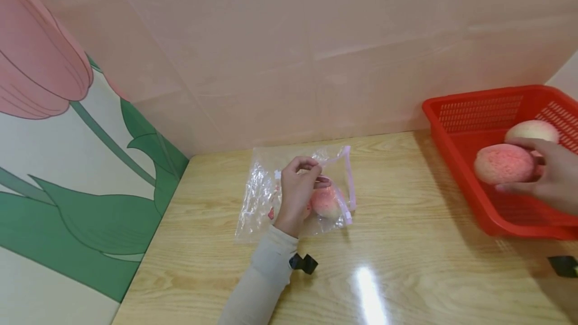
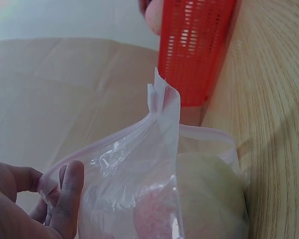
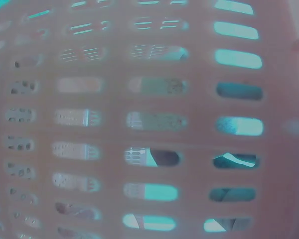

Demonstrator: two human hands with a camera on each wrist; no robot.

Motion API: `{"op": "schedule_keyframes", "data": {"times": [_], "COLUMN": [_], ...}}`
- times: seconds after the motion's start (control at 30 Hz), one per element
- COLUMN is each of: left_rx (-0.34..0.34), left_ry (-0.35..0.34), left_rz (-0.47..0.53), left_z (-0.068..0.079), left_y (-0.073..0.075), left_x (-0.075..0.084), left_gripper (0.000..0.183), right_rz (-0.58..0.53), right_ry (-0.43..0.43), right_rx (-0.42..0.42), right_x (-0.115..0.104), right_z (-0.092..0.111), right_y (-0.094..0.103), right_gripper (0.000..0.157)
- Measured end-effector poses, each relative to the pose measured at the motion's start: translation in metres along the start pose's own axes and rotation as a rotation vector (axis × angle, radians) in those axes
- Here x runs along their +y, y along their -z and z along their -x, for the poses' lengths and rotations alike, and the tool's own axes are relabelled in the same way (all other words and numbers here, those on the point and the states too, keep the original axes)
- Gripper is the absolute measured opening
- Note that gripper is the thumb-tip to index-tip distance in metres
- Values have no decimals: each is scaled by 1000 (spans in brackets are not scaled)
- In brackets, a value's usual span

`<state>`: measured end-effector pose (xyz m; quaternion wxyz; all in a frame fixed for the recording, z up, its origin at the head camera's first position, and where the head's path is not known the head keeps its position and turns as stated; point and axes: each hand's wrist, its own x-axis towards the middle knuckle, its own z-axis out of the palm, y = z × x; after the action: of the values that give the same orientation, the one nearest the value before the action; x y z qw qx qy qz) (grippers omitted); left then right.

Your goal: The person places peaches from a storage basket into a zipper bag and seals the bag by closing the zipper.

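Observation:
A clear zip bag [image 1: 257, 204] with a pink zip edge lies on the table, its mouth parted toward the right. My left hand [image 1: 298, 187] pinches the upper edge of its opening between thumb and fingers, as the left wrist view also shows. Inside the bag sits a pink and cream peach [image 1: 326, 202], and more pink shows behind my left wrist. On the right, my right hand [image 1: 548, 174] grips another peach [image 1: 503, 163] over the red basket [image 1: 460, 184]. Beyond it, a paler peach [image 1: 533, 130] rests in the basket.
The wooden table [image 1: 397, 260] runs between bag and basket. Behind it stands a wall draped in a pinkish sheet [image 1: 316, 64]. Tulip artwork [image 1: 99, 199] covers the left wall. Close up, the slotted basket wall [image 3: 154, 137] fills the right wrist view.

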<state>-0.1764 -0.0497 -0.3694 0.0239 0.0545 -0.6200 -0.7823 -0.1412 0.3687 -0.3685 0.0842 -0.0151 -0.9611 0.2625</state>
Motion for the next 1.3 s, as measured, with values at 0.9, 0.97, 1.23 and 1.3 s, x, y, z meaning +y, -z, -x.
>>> {"op": "schedule_keyframes", "data": {"times": [0.9, 0.97, 1.23, 1.3], "left_rx": [-1, -1, 2, 2], "left_ry": [-22, -23, -8, -4], "left_rz": [5, 10, -5, -8], "left_z": [0, 0, 0, 0], "left_y": [1, 1, 0, 0], "left_x": [-1, -1, 0, 0], "left_gripper": [10, 9, 9, 10], "right_rz": [-31, -31, -45, -42], "right_ry": [6, 0, -15, -11], "right_rx": [49, 50, 16, 13], "right_x": [-12, -14, -31, -34], "right_z": [3, 4, 12, 13], "right_y": [-1, -1, 2, 3], "right_gripper": [104, 105, 106, 106]}}
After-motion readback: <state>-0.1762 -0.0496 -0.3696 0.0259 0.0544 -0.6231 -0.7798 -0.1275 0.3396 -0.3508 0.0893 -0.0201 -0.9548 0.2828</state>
